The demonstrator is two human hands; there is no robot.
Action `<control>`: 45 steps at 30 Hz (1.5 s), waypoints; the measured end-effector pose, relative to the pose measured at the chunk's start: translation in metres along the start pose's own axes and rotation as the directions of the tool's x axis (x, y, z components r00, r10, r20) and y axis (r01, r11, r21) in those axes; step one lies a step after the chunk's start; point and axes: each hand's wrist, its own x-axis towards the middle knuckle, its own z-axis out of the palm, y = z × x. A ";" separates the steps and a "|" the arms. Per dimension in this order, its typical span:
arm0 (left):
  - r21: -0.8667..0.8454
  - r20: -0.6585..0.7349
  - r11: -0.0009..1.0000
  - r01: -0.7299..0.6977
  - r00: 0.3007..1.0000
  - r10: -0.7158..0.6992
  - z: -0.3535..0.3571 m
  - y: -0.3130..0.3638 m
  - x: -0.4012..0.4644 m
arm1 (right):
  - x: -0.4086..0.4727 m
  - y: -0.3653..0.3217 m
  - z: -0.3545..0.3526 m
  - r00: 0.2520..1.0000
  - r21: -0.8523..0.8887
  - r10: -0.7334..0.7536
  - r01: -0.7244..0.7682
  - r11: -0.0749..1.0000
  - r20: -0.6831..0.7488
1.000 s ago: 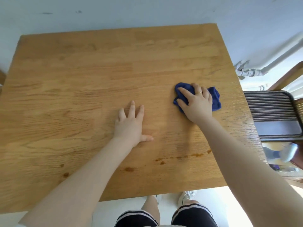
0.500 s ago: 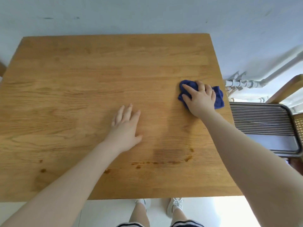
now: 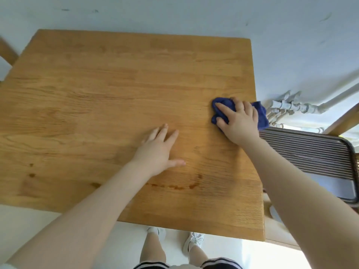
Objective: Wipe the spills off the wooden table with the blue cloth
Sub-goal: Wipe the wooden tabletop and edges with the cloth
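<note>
While the left hand (image 3: 157,152) lay flat on the table (image 3: 97,105), fingers straight and spread, thumb out to the side, holding nothing, the right hand (image 3: 240,121) pressed down on the cloth (image 3: 261,113). That blue cloth sat bunched at the table's right edge, its far corner hanging just over the side. Fingers were curled over the bunched cloth, gripping it against the wood. And the spills (image 3: 174,186): a thin line of brown drops ran near the front edge, just below the left hand, well apart from the cloth. More brown spots (image 3: 32,174) dotted the wood far to the left. Beside the table's right edge stood a ribbed dark chair (image 3: 310,158).
</note>
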 end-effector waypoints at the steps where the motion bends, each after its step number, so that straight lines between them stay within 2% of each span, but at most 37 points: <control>1: 0.008 0.013 1.000 0.018 1.000 -0.018 0.002 0.003 0.000 | 0.011 0.003 -0.002 0.999 0.008 0.038 -0.038 0.999 0.005; 4: 0.028 0.014 0.997 0.070 0.997 -0.071 0.008 0.014 0.003 | 0.008 0.006 -0.002 1.000 0.038 0.027 -0.027 0.999 -0.001; 7: 0.031 -0.016 0.994 0.106 0.994 -0.106 0.012 0.018 0.003 | -0.042 0.006 0.005 0.992 0.043 -0.120 0.122 0.992 -0.040; 10: 0.012 -0.032 0.993 0.118 0.992 -0.118 0.012 0.018 0.004 | -0.095 0.009 0.007 0.971 0.090 -0.239 0.239 0.967 -0.019; 14: -0.014 -0.042 0.992 0.125 0.991 -0.125 0.013 0.020 0.003 | -0.094 0.022 0.005 0.942 0.105 -0.334 0.334 0.937 -0.013; 17: -0.063 -0.029 0.988 0.143 0.989 -0.145 0.016 0.018 0.004 | -0.047 0.025 0.001 0.975 0.052 -0.216 0.218 0.975 -0.044; 19: -0.088 -0.004 0.982 0.167 0.986 -0.168 0.016 0.017 0.003 | -0.029 0.019 0.002 0.993 0.033 -0.121 0.120 0.992 0.005; 21: -0.075 0.010 0.979 0.190 0.982 -0.190 0.015 0.019 0.002 | -0.040 0.014 0.004 0.992 0.025 -0.125 0.125 0.992 0.025; 24: -0.067 0.000 0.978 0.200 0.980 -0.200 0.014 0.021 0.002 | -0.101 0.010 0.006 0.961 0.054 -0.278 0.278 0.959 -0.009; 28: -0.068 0.020 0.978 0.197 0.980 -0.196 0.011 0.024 0.000 | -0.192 0.006 0.017 0.870 0.051 -0.486 0.483 0.874 0.080; 31: -0.088 0.027 0.976 0.200 0.980 -0.198 0.009 0.025 0.000 | -0.200 0.011 0.015 0.802 0.076 -0.582 0.578 0.813 0.135; 33: -0.138 -0.015 0.975 0.172 0.984 -0.175 0.011 0.025 0.000 | -0.177 0.018 0.015 0.829 0.034 -0.547 0.547 0.836 0.113; 36: -0.190 -0.156 0.980 0.060 0.984 -0.090 0.021 0.020 -0.015 | -0.141 0.017 0.007 0.959 0.011 -0.282 0.282 0.960 0.027; 39: -0.158 -0.174 0.987 0.014 0.984 -0.042 0.033 0.006 -0.049 | -0.143 0.005 0.011 0.997 0.002 -0.069 0.069 0.998 0.035; 42: -0.058 -0.082 0.996 0.067 0.994 -0.072 0.045 -0.020 -0.086 | -0.181 -0.014 0.018 0.991 0.006 -0.131 0.131 0.991 -0.007; 45: 0.026 -0.012 0.991 0.128 0.992 -0.128 0.055 -0.044 -0.111 | -0.225 -0.042 0.032 0.972 0.003 -0.234 0.234 0.972 0.022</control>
